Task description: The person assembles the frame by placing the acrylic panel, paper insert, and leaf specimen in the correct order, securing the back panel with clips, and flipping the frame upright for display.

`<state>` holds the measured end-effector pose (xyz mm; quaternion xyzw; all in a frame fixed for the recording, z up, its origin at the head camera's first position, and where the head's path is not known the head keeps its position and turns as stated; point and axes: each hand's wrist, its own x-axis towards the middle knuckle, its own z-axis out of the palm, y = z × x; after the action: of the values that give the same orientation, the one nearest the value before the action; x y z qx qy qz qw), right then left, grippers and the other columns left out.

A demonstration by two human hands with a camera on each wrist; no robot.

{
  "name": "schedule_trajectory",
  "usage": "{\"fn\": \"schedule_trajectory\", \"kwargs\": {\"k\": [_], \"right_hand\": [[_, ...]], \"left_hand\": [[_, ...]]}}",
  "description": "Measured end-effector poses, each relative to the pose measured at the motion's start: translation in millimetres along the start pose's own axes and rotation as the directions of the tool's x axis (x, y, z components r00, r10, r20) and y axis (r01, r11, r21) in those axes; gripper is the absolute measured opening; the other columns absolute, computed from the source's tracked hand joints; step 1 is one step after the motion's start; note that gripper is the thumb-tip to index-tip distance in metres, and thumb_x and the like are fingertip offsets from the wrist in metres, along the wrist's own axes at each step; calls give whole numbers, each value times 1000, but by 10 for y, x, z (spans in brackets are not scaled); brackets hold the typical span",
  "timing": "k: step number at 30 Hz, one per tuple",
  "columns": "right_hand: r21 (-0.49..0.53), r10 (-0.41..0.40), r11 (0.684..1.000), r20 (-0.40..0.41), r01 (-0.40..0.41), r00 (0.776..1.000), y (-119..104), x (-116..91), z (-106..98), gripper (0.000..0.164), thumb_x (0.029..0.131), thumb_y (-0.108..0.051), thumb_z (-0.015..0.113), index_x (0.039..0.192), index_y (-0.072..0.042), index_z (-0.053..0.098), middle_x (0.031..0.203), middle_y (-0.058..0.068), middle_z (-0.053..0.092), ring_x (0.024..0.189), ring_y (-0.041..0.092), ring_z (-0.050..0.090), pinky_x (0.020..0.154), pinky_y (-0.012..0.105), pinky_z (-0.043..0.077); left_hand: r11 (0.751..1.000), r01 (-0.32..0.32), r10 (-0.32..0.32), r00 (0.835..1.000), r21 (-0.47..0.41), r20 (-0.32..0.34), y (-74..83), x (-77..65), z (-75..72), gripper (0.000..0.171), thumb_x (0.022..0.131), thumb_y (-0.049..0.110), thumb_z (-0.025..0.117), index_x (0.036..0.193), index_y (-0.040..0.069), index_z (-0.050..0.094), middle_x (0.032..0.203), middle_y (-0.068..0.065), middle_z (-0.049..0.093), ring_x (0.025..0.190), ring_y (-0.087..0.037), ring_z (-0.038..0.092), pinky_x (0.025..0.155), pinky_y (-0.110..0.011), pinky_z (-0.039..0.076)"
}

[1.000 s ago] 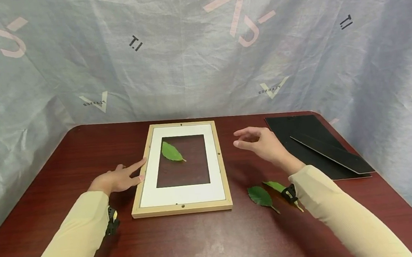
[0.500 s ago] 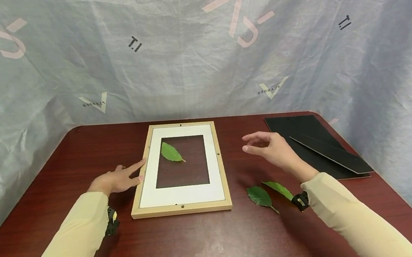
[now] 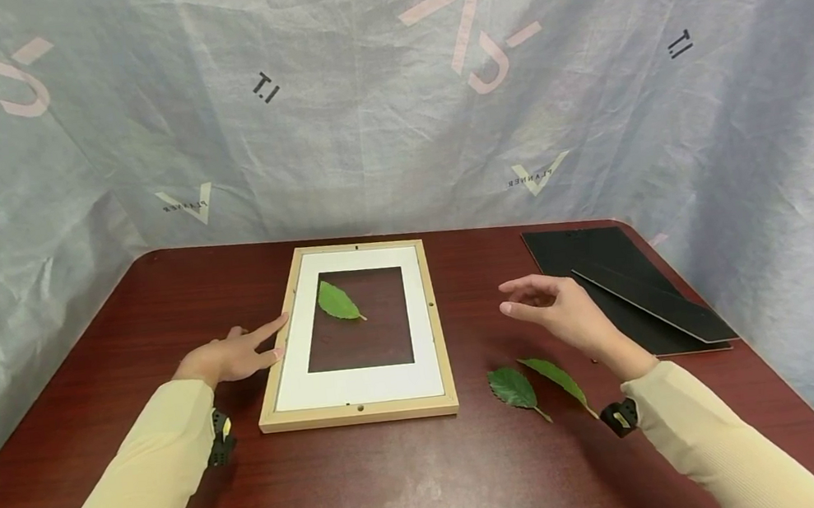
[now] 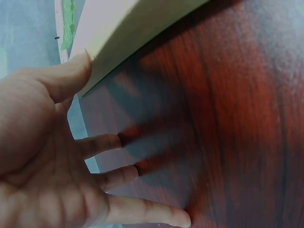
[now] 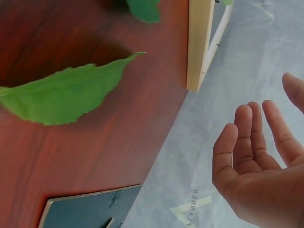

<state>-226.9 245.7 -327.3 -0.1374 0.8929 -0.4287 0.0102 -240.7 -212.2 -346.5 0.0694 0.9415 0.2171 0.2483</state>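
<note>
A light wooden picture frame [image 3: 445,357] with a white mat [image 3: 376,385] lies flat on the table. One green leaf [image 3: 338,301] rests inside the mat's window, at its upper left. My left hand [image 3: 227,357] touches the frame's left side with thumb and index finger; in the left wrist view its other fingers reach down to the tabletop. Above the table, right of the frame, hovers my right hand [image 3: 558,310], fingers loosely bent and holding nothing. Below it lie a dark green leaf [image 3: 513,388] and a lighter, narrower leaf [image 3: 557,379], side by side.
At the table's right side lies a black backing board [image 3: 585,248], its hinged stand [image 3: 654,302] slanting across it. A grey printed cloth [image 3: 364,126] hangs behind the dark red table [image 3: 372,489]. Both wrists wear black straps.
My right hand has moved right and toward me, away from the frame, uncovering more of the lighter leaf. The left hand and the frame have stayed put.
</note>
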Motion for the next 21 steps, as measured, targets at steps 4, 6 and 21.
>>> {"fn": "schedule_trajectory", "kwargs": {"k": [4, 6, 21], "right_hand": [[3, 9, 1000, 2, -9, 1000, 36, -75, -19, 39, 97, -28, 72, 131, -10, 68, 114, 9, 70, 100, 24, 64, 83, 40, 52], [8, 16, 1000, 3, -16, 1000, 58, -110, -28, 39, 97, -28, 72, 131, -9, 68, 117, 9, 70, 100, 23, 64, 82, 40, 53], [-9, 42, 999, 13, -42, 999, 248, -341, -61, 38, 97, -29, 73, 129, -8, 69, 119, 11, 69, 98, 25, 64, 80, 37, 56]], "left_hand": [[1000, -6, 6, 1000, -5, 1, 12, -11, -4, 69, 109, 35, 46, 162, 8, 11, 151, -52, 0, 137, -73, 10, 108, -77, 20], [1000, -10, 10, 1000, -2, 0, 12, -12, -6, 69, 109, 35, 46, 162, 8, 12, 150, -53, 1, 136, -74, 9, 107, -77, 20], [1000, -11, 11, 1000, 1, -1, 0, -11, -2, 69, 109, 36, 46, 162, 8, 12, 151, -52, 2, 137, -73, 7, 107, -78, 18]]}}
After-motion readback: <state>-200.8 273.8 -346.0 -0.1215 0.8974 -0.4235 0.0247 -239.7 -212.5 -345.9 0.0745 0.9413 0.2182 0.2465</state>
